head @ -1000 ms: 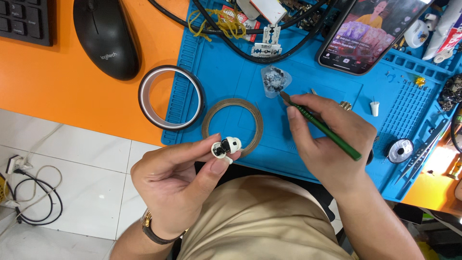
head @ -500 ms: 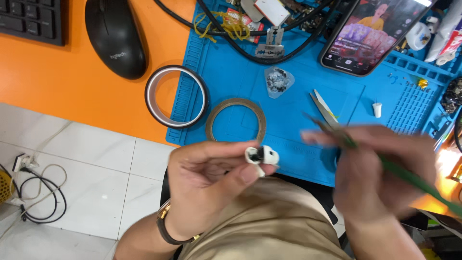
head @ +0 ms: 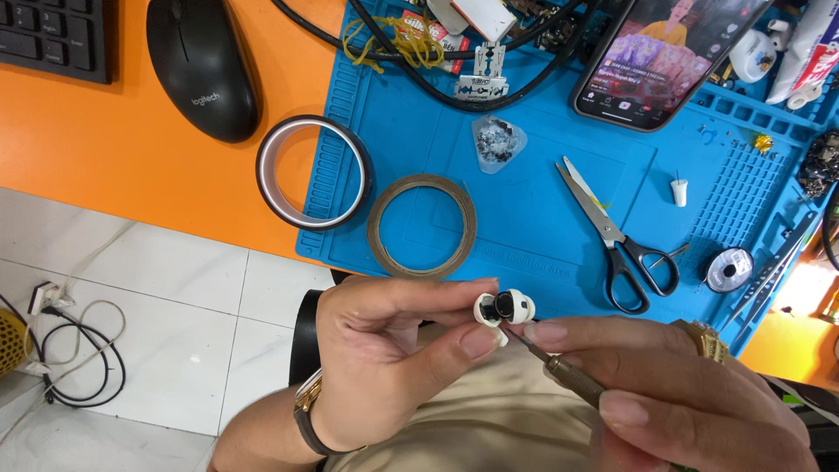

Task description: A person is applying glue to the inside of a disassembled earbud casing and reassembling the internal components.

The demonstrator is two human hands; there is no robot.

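Both hands now meet: left hand [head: 384, 350] pinches the small white-and-black earbud [head: 503, 308] above the lap, and right hand [head: 673, 393], previously apart, closes around a slim metal-tipped probe [head: 559, 371] touching it.

Both forearms are bare, with no sleeves in view. The left hand [head: 384, 367] wears a wristwatch with a gold-coloured metal case and a dark brown strap [head: 308, 418], the case sitting at the side of the wrist and the strap wrapping underneath. The right hand [head: 682, 393] carries a gold-coloured metal watch or bracelet [head: 704, 339], only partly visible. The nails are short and unpainted. Beige cloth [head: 489, 419] covers the lap.
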